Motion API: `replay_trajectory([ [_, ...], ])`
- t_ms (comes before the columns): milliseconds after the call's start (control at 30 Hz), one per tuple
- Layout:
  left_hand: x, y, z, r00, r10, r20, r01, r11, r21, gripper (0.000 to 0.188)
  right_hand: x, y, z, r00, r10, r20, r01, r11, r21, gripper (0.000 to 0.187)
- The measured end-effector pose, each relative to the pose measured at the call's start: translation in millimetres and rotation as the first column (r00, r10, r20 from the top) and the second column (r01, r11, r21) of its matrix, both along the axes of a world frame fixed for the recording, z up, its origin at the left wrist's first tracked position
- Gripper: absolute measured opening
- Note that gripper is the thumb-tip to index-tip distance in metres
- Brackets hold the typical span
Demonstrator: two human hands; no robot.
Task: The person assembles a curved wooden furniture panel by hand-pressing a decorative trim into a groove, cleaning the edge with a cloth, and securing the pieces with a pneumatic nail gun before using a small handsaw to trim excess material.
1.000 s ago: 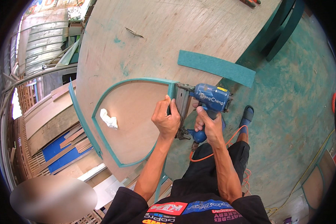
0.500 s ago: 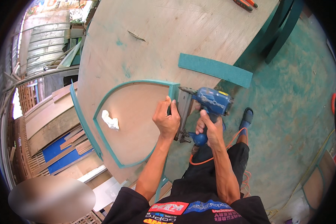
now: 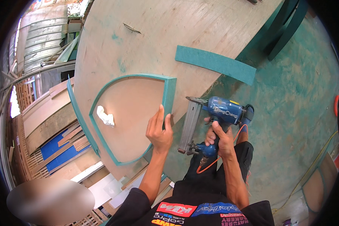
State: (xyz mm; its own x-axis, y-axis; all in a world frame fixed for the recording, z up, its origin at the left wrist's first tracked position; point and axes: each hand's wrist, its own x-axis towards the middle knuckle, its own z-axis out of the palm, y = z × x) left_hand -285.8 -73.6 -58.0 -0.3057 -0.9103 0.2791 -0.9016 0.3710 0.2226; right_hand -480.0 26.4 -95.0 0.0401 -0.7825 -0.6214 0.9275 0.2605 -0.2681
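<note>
The left hand (image 3: 159, 130) is lying flat, fingers together and pointing up the board, gripping nothing but pressing against the straight teal rim (image 3: 168, 98) of the curved frame (image 3: 128, 116); a second ago it was sitting nearer the upper corner of that rim, so it is now steadying the piece lower down, beside the spot where the tool is being brought. The right hand (image 3: 221, 140) is clenched around the handle of the blue nailer (image 3: 211, 120), which is hanging just off the plywood's edge, its grey magazine (image 3: 190, 124) running close alongside the rim but, as far as the view shows, not touching it; earlier the nailer was lying higher and more level, with its nose at the frame's corner, so it is swinging down and away from that corner, which suggests that the corner is fastened and the next point along the rim is being lined up.

An orange hose (image 3: 214, 162) is trailing from the handle's base toward the person's legs. Inside the frame a crumpled white rag (image 3: 105, 116) is resting on the panel; the frame itself is lying on the big plywood sheet (image 3: 147, 34), near its lower edge. A loose teal strip (image 3: 214, 63) is lying farther up, overhanging the sheet's edge above the green-stained floor (image 3: 290, 113); stacked boards (image 3: 49, 124) are leaning at the left.
</note>
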Motion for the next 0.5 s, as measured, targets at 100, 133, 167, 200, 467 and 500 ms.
replay_trajectory([
  [100,23.7,30.9,4.3,0.999,0.019,0.036,-0.019,1.000,0.006,0.047,5.1,-2.6,3.5,0.998,0.053,-0.027,-0.053,0.999,-0.013,0.038],
  [133,30.6,40.8,6.5,0.998,0.031,0.054,-0.031,1.000,0.001,0.046,8.1,-4.8,6.3,0.997,0.067,-0.038,-0.068,0.997,-0.020,0.038],
  [167,36.6,47.9,6.5,0.997,0.044,0.071,-0.044,0.999,-0.003,0.046,11.5,-8.0,10.4,0.996,0.073,-0.057,-0.074,0.997,-0.023,0.038],
  [200,39.9,50.3,5.1,0.998,0.047,0.053,-0.046,0.999,-0.021,0.046,16.0,-11.3,12.6,0.995,0.076,-0.061,-0.077,0.997,-0.015,0.038],
  [467,50.1,46.6,2.1,0.998,0.028,-0.061,-0.029,0.999,-0.020,0.038,37.0,-20.5,14.9,0.994,0.030,-0.104,-0.025,0.999,0.043,0.035],
  [500,50.9,46.9,2.9,0.997,0.027,-0.078,-0.027,1.000,-0.003,0.038,37.3,-22.6,14.5,0.994,0.020,-0.112,-0.015,0.999,0.045,0.034],
])
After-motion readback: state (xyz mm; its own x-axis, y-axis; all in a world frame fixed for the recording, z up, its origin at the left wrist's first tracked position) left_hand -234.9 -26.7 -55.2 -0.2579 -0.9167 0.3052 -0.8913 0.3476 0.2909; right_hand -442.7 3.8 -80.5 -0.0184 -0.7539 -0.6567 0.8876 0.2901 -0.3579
